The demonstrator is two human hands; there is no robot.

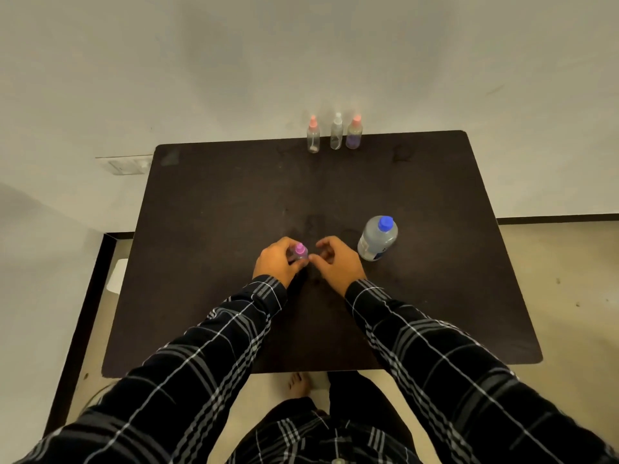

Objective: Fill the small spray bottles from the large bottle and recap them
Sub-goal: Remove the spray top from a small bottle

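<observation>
Pink-capped small clear plastic spray bottle (299,253) was gripped in the left hand (274,264); the right hand (338,264), loosely curled and empty, hovered just beside. Holding its base steady would likely ease unscrewing it.

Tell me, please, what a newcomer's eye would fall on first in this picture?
At mid-table the left hand grips a pink-capped spray bottle, while the right hand hovers beside it, fingers loosely curled. Just right stands the large blue-capped bottle, and three small spray bottles line the far edge of the dark table.

Black sleeves (214,346), white plaid lines
</observation>
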